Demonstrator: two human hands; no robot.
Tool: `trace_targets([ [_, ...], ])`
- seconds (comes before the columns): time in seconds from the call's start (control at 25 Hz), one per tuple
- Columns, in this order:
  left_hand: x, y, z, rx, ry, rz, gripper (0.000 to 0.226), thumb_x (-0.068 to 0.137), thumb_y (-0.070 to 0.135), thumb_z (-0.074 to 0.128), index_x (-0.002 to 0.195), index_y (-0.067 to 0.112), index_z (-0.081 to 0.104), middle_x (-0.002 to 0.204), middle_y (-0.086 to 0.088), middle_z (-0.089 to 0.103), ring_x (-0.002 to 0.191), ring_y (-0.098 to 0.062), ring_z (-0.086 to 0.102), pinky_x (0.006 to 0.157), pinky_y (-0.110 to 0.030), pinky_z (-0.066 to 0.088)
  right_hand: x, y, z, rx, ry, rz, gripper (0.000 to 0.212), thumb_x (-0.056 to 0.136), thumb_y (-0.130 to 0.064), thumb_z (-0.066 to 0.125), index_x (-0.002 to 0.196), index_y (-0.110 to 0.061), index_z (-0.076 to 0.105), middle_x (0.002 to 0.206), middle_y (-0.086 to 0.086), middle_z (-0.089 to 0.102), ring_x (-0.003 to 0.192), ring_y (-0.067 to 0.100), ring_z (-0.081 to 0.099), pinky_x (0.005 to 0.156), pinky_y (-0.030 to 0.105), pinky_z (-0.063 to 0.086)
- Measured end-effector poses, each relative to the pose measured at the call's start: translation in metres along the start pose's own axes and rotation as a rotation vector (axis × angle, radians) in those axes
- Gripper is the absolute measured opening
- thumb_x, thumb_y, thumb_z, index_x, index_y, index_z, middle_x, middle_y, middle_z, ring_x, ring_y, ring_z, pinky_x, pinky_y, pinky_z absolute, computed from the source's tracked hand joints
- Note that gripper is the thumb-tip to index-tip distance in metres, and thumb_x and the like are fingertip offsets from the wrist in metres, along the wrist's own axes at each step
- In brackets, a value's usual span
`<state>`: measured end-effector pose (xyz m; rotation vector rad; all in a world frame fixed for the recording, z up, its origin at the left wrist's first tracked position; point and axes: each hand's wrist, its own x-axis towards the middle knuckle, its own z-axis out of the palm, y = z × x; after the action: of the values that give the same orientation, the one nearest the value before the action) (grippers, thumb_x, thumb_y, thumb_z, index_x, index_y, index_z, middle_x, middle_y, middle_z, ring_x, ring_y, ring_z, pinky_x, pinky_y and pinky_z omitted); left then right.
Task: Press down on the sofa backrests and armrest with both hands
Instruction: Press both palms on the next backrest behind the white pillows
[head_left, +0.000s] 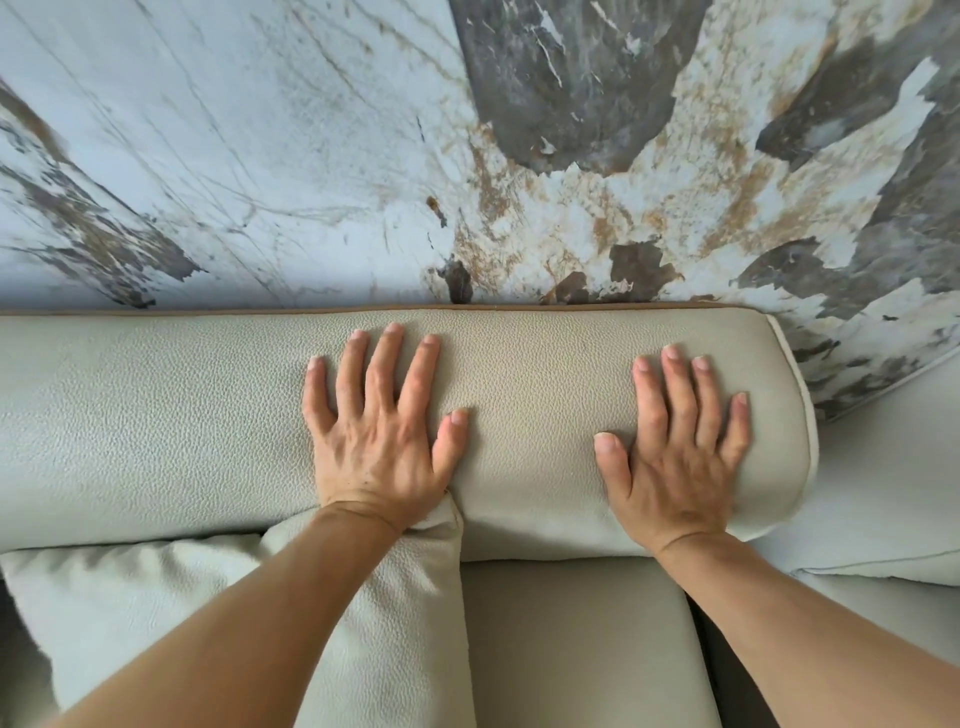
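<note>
A pale beige, pebble-grained leather sofa backrest runs across the middle of the view, against the wall. My left hand lies flat on it near the centre, palm down, fingers spread. My right hand lies flat near the backrest's rounded right end, fingers apart and pointing toward the wall. Neither hand holds anything. To the right, lower down, a lighter cushioned armrest is partly in view.
A marble-patterned wall in white, grey and rust rises right behind the backrest. A loose pale cushion leans under my left forearm. The seat cushion lies below, between my arms.
</note>
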<state>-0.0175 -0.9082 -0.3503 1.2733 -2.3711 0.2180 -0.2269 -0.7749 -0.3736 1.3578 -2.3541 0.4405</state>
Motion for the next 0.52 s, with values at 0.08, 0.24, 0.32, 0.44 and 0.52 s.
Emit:
trace_targets([
  [0.08,-0.001,0.004,-0.008,0.000,-0.061,-0.026,0.065,0.091,0.060,0.029,0.145,0.025,0.038,0.149,-0.008,0.042,0.140,-0.033,0.032,0.115,-0.056,0.015,-0.001,-0.001,-0.006,0.006,-0.048,0.003,0.070,0.093,-0.059,0.018,0.152,-0.020,0.018,0.158,0.009,0.024,0.146,0.029,0.013,0.115,0.057,0.005],
  [0.24,0.003,0.004,-0.037,-0.038,-0.322,-0.061,0.066,0.092,0.060,0.019,0.151,0.033,0.018,0.161,0.002,0.017,0.148,-0.024,0.006,0.119,-0.048,0.000,0.001,-0.005,-0.028,-0.050,-0.248,0.017,0.072,0.092,-0.060,0.016,0.153,-0.022,0.009,0.162,0.004,0.009,0.148,0.026,0.002,0.116,0.055,-0.001],
  [0.32,-0.005,0.005,-0.058,-0.073,-0.463,-0.075,0.063,0.094,0.057,0.017,0.152,0.035,0.008,0.163,0.004,0.003,0.148,-0.020,-0.005,0.119,-0.046,-0.005,0.005,-0.004,-0.048,-0.048,-0.398,0.015,0.070,0.093,-0.061,0.010,0.152,-0.026,-0.005,0.162,0.000,-0.005,0.147,0.024,-0.009,0.117,0.053,-0.004],
  [0.44,-0.031,0.005,-0.107,-0.007,-0.632,-0.080,0.061,0.095,0.059,0.011,0.151,0.039,-0.001,0.163,0.005,-0.009,0.148,-0.022,-0.011,0.118,-0.047,-0.009,0.000,-0.011,-0.094,0.059,-0.603,0.073,0.067,0.094,-0.059,0.009,0.151,-0.029,-0.009,0.162,-0.003,-0.011,0.147,0.021,-0.012,0.117,0.050,-0.004],
  [0.52,-0.047,0.001,-0.142,0.020,-0.675,-0.089,0.062,0.094,0.061,0.010,0.151,0.039,-0.004,0.163,0.005,-0.010,0.148,-0.023,-0.012,0.117,-0.048,-0.010,-0.011,-0.020,-0.133,0.077,-0.675,0.088,0.066,0.095,-0.059,0.008,0.152,-0.029,-0.007,0.162,-0.002,-0.012,0.147,0.020,-0.012,0.115,0.048,-0.007],
])
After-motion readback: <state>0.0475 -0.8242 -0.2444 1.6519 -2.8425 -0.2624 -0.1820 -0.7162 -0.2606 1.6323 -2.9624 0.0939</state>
